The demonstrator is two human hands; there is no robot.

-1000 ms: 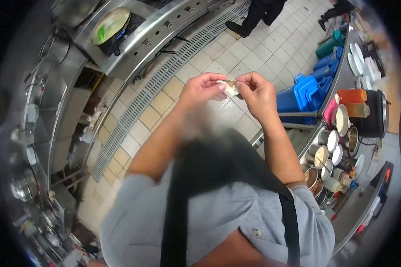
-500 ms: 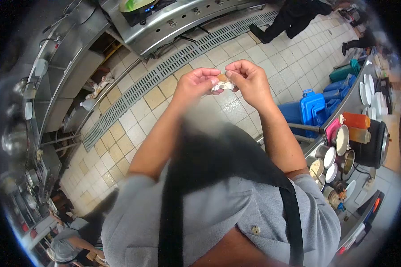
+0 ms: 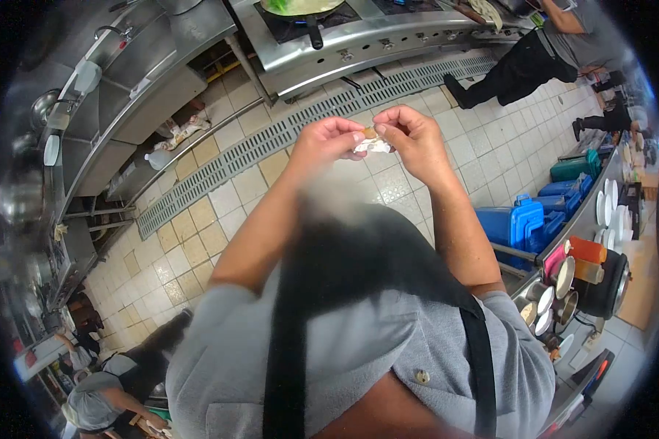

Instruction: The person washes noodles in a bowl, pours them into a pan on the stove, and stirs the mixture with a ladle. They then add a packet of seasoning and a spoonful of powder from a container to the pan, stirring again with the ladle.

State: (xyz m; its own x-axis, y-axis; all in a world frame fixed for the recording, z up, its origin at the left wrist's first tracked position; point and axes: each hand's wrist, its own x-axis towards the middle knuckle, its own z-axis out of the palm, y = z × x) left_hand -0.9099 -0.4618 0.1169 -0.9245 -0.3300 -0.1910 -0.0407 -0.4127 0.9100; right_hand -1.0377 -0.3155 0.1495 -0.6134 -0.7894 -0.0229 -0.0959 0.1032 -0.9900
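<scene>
Both hands are raised close together over the tiled floor. My left hand (image 3: pixel 326 145) pinches the left side of a small crumpled white wrapper (image 3: pixel 373 146), thumb and fingers pressed together. On the other side, my right hand (image 3: pixel 415 144) pinches the wrapper too, its fingers bent. A small brownish piece (image 3: pixel 370 134) shows between the fingertips, just above the white part. What exactly the piece is cannot be made out.
A steel stove (image 3: pixel 293 69) with a pan (image 3: pixel 304 9) stands ahead. Blue bins (image 3: pixel 516 223) and a counter with pots and sauce bottles (image 3: pixel 587 250) are at the right. A person in dark trousers (image 3: pixel 523 69) stands at upper right, another person (image 3: pixel 99 399) at lower left.
The view has shifted, so more of the stove and of the person at upper right shows. Both hands still hold the wrapper, in nearly the same pose.
</scene>
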